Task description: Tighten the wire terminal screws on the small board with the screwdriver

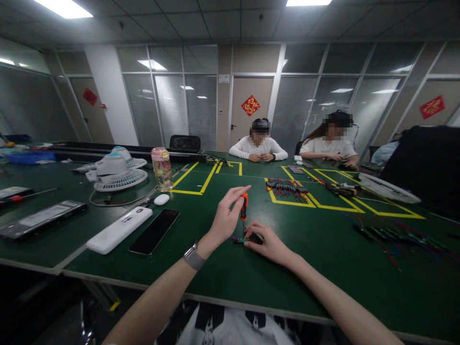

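Near centre: my left hand [227,214], fingers nearly straight, holds an upright orange-and-black plastic-handled screwdriver [245,208]; my right hand [265,241] pinches a small, red-wired green circuit board [240,241] at its tip. Turning stage, I judge; calls for upright shaft, still board.

Circuit board [237,241] partly hidden (behind right hand [265,239]); details too small.

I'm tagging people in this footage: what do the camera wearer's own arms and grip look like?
The left forearm and right forearm show no sleeves. A watch with a grey band and silvery case circles the left wrist; the right wrist has none. Left grip and right grip wear no gloves.
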